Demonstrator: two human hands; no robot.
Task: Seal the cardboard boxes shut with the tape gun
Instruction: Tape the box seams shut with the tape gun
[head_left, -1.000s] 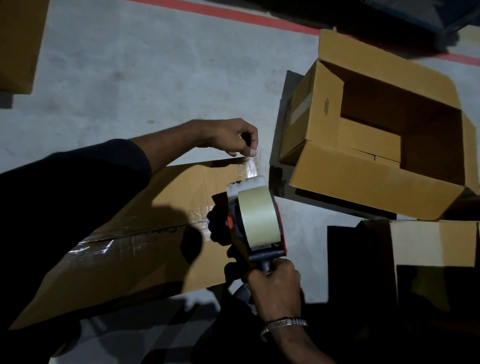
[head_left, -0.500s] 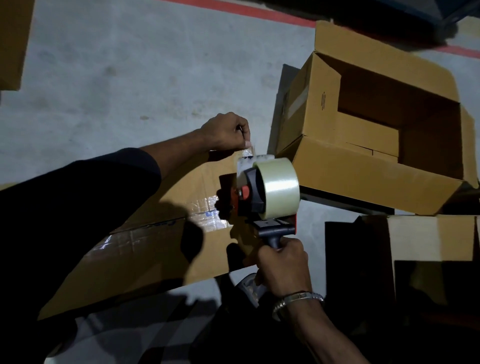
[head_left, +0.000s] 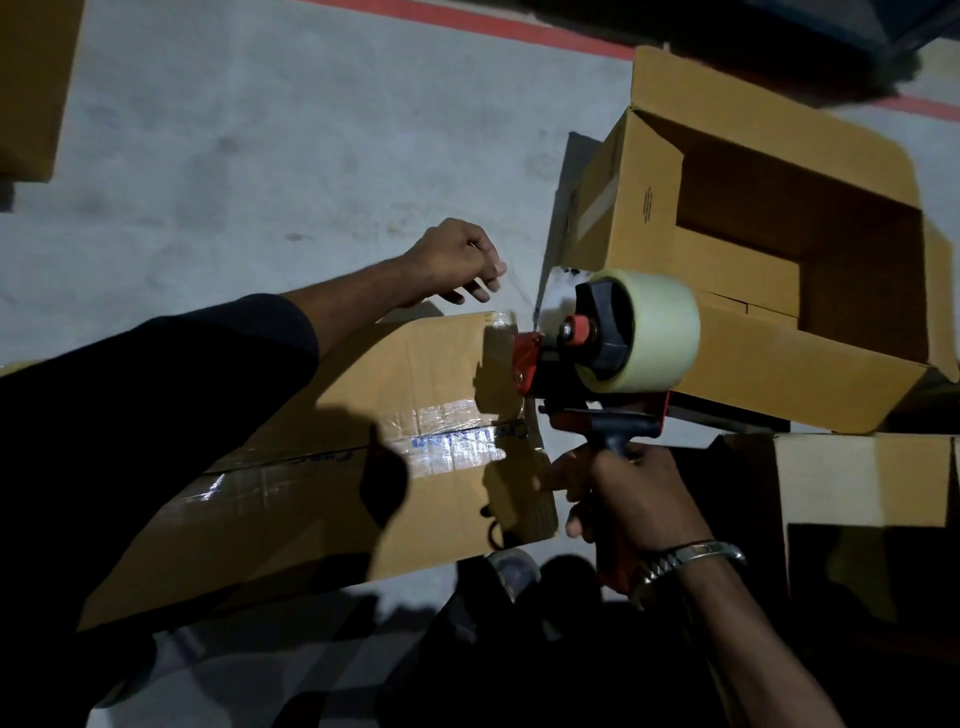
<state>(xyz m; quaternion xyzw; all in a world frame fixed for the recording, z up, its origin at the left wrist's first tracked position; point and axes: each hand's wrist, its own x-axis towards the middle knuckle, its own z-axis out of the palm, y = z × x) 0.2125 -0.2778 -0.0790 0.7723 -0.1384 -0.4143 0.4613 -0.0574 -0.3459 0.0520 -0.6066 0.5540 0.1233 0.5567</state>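
Note:
A closed cardboard box lies flat before me, with clear tape along its middle seam. My right hand grips the black handle of the red tape gun, whose roll of clear tape sits just past the box's far right corner. My left hand hovers beyond the box's far edge and pinches the loose end of the tape, which stretches thin from the gun's red front.
An open cardboard box lies on its side to the right, close behind the tape gun. Another box stands at the lower right, and one more at the upper left. A red line crosses the grey concrete floor.
My right hand has turned the tape gun sideways and carried it up and to the right. My left hand stays at the box's far corner, still pinching the tape end.

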